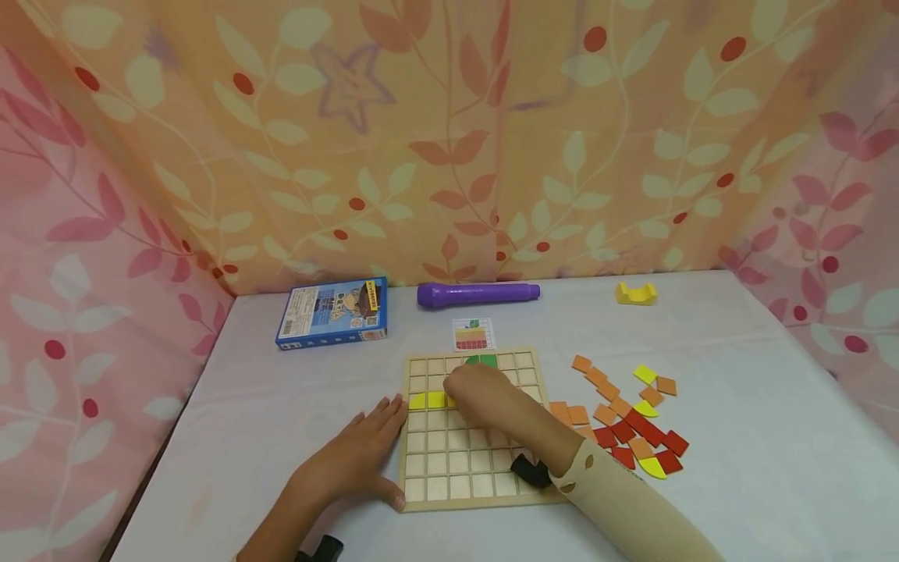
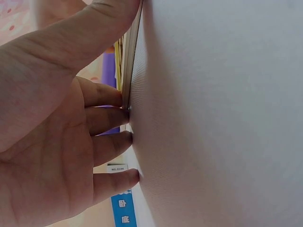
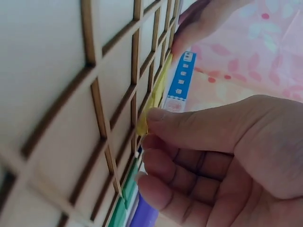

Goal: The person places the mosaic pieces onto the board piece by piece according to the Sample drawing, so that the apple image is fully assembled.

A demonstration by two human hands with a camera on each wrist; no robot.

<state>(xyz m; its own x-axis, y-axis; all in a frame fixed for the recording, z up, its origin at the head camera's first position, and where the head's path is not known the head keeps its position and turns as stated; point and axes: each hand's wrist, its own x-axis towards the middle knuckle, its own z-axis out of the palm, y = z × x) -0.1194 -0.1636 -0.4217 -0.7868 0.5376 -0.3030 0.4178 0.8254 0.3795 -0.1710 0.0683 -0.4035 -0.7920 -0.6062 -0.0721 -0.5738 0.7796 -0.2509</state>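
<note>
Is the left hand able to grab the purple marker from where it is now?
Probably yes. The left hand rests flat by the wooden grid board, and the purple marker lies far back near the curtain. Bare table lies between them, but it would need a long stretch past the board.

Left hand (image 2: pixel 52 137) fills left of frame, palm towards camera. Straight fingertips (image 2: pixel 124 116) press against white surface (image 2: pixel 218 113); thumb lies along thin edge of wooden board (image 2: pixel 131 56). Purple object (image 2: pixel 109 71) and blue box (image 2: pixel 123 210) visible behind fingers.
</note>
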